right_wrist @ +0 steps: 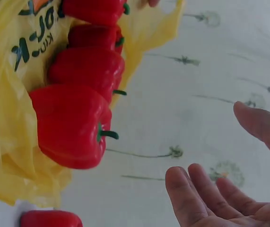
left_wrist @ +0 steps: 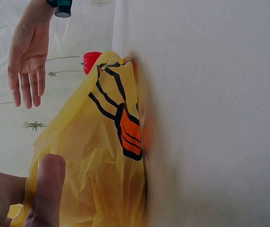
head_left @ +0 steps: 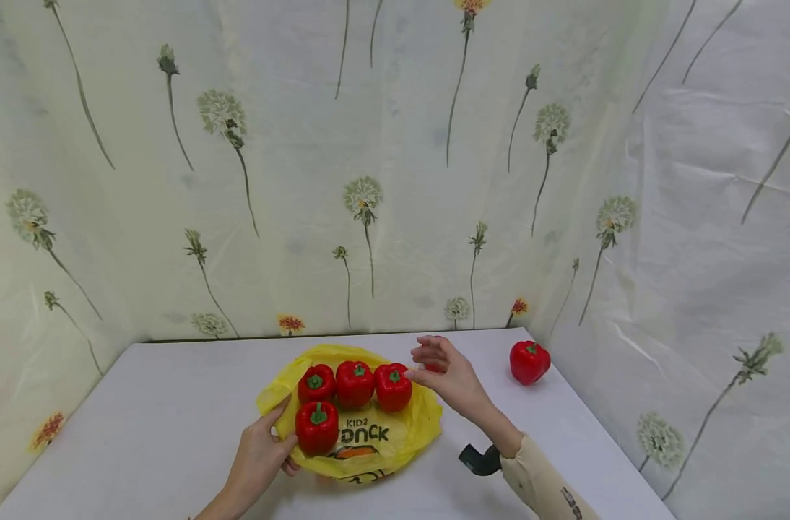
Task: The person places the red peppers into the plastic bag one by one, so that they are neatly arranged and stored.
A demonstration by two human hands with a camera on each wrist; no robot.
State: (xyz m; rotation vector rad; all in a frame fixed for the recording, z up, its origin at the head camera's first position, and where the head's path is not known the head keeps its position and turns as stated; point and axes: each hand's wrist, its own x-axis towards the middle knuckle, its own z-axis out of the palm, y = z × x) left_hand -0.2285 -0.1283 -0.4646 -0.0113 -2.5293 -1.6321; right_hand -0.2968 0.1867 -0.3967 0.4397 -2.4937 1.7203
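Observation:
A yellow plastic bag (head_left: 408, 430) with dark lettering lies spread open on the table. Several red bell peppers (head_left: 354, 384) with green stems sit on it, three in a row and one nearer the left side. My left hand (head_left: 260, 448) grips the bag's left edge, its thumb (left_wrist: 50, 187) against the yellow film. Above the bag's right edge hovers my right hand (head_left: 450, 375), fingers spread and slightly bent, with nothing between them in the right wrist view. Behind those fingers, another red pepper (head_left: 437, 361) is mostly hidden.
One more red bell pepper (head_left: 529, 362) stands by itself near the right edge of the white table (head_left: 193, 404). A dandelion-print curtain (head_left: 304, 238) hangs behind the table and along both sides. On the right wrist is a dark green strapped device (head_left: 481, 460).

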